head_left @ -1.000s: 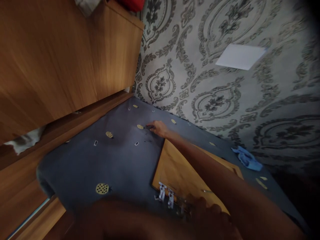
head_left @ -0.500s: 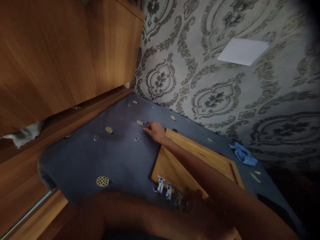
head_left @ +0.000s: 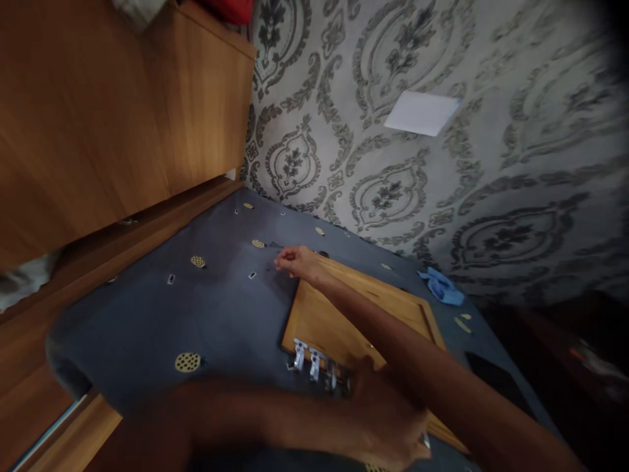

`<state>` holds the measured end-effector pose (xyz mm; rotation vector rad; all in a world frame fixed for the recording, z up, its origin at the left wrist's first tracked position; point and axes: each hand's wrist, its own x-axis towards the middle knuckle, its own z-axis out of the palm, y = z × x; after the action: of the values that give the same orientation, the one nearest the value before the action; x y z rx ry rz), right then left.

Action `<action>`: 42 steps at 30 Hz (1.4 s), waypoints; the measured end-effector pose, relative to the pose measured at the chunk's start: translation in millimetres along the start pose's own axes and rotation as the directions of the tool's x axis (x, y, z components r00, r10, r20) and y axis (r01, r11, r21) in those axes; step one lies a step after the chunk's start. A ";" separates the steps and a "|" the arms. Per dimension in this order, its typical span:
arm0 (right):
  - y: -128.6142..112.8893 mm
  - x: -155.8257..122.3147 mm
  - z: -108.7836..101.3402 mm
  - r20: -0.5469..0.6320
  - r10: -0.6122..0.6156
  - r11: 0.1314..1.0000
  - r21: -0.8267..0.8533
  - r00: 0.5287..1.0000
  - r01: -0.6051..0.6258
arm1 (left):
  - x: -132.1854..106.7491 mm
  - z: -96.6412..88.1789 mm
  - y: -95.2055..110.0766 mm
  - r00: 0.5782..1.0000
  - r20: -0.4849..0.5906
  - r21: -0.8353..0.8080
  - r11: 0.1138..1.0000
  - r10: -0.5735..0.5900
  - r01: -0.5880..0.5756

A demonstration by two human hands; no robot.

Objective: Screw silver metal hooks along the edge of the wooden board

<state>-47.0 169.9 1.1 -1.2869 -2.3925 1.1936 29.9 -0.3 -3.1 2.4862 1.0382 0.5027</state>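
My right hand (head_left: 295, 261) reaches across to the far left corner of a wooden panel (head_left: 358, 288) with a raised rim. Its thumb and fingers are pinched together just above the blue-grey sheet; whatever sits between them is too small to make out. A tiny dark speck (head_left: 268, 268) lies on the sheet beside the fingertips. My left hand (head_left: 388, 419), somewhat blurred, is curled over the panel's near edge, under the right forearm. A silvery bit (head_left: 426, 440) shows by its fingers. Several metal hinges (head_left: 314, 364) line the panel's near left edge.
The sheet (head_left: 216, 308) has pineapple prints and covers a bed-like surface. A wooden cabinet (head_left: 196, 111) stands at left, a patterned wall (head_left: 324, 157) behind, bearing a white paper (head_left: 422, 113). A blue cloth (head_left: 442, 286) and a dark flat object (head_left: 498, 380) lie at right.
The view has shifted to the right. My right hand has drawn back slightly toward the panel's corner, still pinched. My left hand has come into clearer view by the near edge.
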 end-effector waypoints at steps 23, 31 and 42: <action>130.2 -315.9 -21.1 -0.564 0.372 0.697 0.694 0.737 0.180 | 9.6 20.6 4.5 0.996 -0.005 0.059 0.994 -0.089 0.089; 135.4 -304.0 -2.8 -0.627 0.282 0.814 0.556 0.726 0.165 | 11.3 21.5 7.4 0.992 -0.022 0.090 0.988 -0.121 0.122; 139.2 -309.2 4.0 -0.728 0.103 0.985 0.171 0.677 0.035 | 12.1 23.3 7.0 0.994 -0.012 0.077 0.991 -0.111 0.112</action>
<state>227.1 -26.0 -37.8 -1.4018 -1.6334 0.6546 52.9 -1.1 -17.6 2.4774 1.2133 0.4468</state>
